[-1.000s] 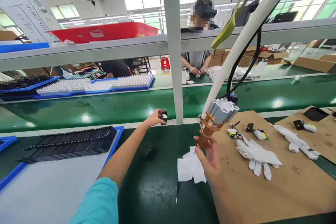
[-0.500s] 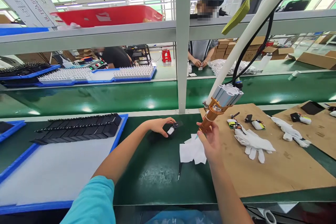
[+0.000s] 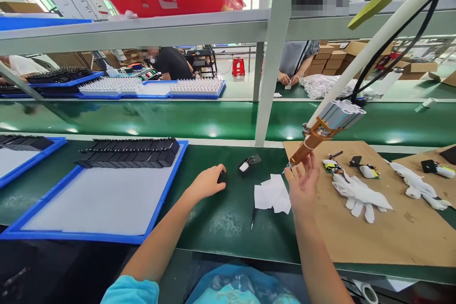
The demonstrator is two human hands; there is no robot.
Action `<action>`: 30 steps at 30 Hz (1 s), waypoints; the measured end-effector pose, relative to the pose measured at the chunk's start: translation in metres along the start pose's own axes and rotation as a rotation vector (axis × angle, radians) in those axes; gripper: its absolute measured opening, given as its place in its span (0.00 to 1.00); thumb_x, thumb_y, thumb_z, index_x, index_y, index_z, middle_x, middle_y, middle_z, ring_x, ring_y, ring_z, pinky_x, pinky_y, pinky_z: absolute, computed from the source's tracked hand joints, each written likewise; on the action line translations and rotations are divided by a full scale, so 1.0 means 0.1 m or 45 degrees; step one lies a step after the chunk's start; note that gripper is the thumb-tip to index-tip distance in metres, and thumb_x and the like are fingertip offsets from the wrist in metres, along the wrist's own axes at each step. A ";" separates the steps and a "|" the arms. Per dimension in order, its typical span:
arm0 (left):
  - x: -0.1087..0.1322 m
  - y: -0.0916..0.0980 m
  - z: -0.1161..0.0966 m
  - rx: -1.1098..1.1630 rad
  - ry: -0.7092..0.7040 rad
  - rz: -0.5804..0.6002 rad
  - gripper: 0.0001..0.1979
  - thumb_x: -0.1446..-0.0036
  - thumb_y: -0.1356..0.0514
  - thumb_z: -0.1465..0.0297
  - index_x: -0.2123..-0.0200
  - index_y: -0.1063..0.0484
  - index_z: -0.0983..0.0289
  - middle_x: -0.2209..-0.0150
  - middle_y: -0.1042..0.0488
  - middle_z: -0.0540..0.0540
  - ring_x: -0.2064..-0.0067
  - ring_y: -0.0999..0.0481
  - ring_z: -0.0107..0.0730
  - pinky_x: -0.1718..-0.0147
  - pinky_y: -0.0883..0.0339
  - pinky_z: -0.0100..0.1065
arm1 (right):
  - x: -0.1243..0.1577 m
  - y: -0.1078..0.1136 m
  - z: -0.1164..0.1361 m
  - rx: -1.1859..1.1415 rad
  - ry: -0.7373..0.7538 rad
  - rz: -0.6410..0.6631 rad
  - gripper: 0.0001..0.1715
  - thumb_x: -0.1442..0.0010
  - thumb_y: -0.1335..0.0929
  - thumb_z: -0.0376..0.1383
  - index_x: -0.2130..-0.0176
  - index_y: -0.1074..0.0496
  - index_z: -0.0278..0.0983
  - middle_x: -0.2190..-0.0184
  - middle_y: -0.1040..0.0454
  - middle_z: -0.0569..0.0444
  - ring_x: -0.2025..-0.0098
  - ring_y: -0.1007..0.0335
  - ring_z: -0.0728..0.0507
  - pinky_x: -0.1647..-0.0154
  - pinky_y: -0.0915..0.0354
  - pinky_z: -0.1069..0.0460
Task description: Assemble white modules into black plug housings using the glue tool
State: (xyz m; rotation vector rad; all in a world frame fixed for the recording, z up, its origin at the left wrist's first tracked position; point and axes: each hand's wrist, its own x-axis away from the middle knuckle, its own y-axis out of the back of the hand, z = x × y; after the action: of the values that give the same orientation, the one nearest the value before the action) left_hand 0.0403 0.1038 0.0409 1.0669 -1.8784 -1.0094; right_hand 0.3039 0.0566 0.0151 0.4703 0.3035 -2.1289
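My left hand (image 3: 209, 183) hovers over the green bench with thumb and fingers curved apart; nothing shows in its grasp. To its right lies a small black part with a white block (image 3: 244, 166), apart from my fingers. My right hand (image 3: 303, 181) is beside the lower end of an orange tool with a silver cylinder (image 3: 309, 146), its fingers spread rather than wrapped round it. Whether the fingertips touch the tool is hard to see. Below the tool's tip are white paper sheets (image 3: 272, 194), and dark tweezers (image 3: 253, 218) stick out from under them.
On the left, a blue-rimmed tray (image 3: 89, 204) bears a row of black parts. Brown cardboard (image 3: 377, 242) on the right carries white gloves (image 3: 359, 194) and small wired assemblies (image 3: 368, 168). A grey post (image 3: 270, 66) rises at the bench's back; people work beyond it.
My left hand has drawn left, away from the black part, which stays on the bench. My right hand's fingers have loosened from the orange tool. The head view has shifted.
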 end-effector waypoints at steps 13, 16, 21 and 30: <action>0.65 -0.63 0.09 1.298 0.174 -0.082 0.24 0.37 0.53 0.50 0.53 0.33 0.62 0.71 0.31 0.50 0.70 0.26 0.30 0.74 0.24 0.32 | 0.96 -0.33 0.11 0.525 0.584 1.062 0.18 0.38 0.33 0.38 0.48 0.29 0.41 0.49 0.26 0.44 0.51 0.26 0.40 0.54 0.25 0.44; 0.61 -0.69 0.12 1.314 0.155 -0.121 0.22 0.38 0.50 0.51 0.55 0.30 0.62 0.68 0.32 0.50 0.74 0.28 0.25 0.77 0.25 0.29 | 0.99 -0.31 0.08 0.597 0.639 1.093 0.20 0.38 0.33 0.37 0.46 0.30 0.41 0.48 0.26 0.44 0.51 0.25 0.40 0.55 0.25 0.45; 0.54 -0.72 0.16 1.343 0.047 -0.052 0.19 0.40 0.45 0.54 0.56 0.25 0.61 0.62 0.35 0.52 0.73 0.29 0.23 0.80 0.26 0.27 | 1.01 -0.30 0.16 0.693 0.695 1.078 0.18 0.38 0.33 0.35 0.48 0.29 0.39 0.49 0.24 0.45 0.52 0.25 0.41 0.54 0.25 0.46; 0.60 -0.75 0.15 1.369 0.058 -0.137 0.20 0.38 0.47 0.54 0.55 0.25 0.61 0.61 0.32 0.53 0.69 0.26 0.26 0.75 0.24 0.28 | 1.26 -0.47 0.17 1.028 0.794 0.874 0.19 0.38 0.34 0.33 0.46 0.29 0.35 0.51 0.23 0.41 0.57 0.22 0.38 0.61 0.24 0.47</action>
State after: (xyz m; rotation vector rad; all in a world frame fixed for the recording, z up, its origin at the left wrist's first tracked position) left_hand 0.0280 0.0277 -0.0185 1.7490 -2.3639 0.0809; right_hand 0.1957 -0.0163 -0.0231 1.4711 -0.3684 -1.3059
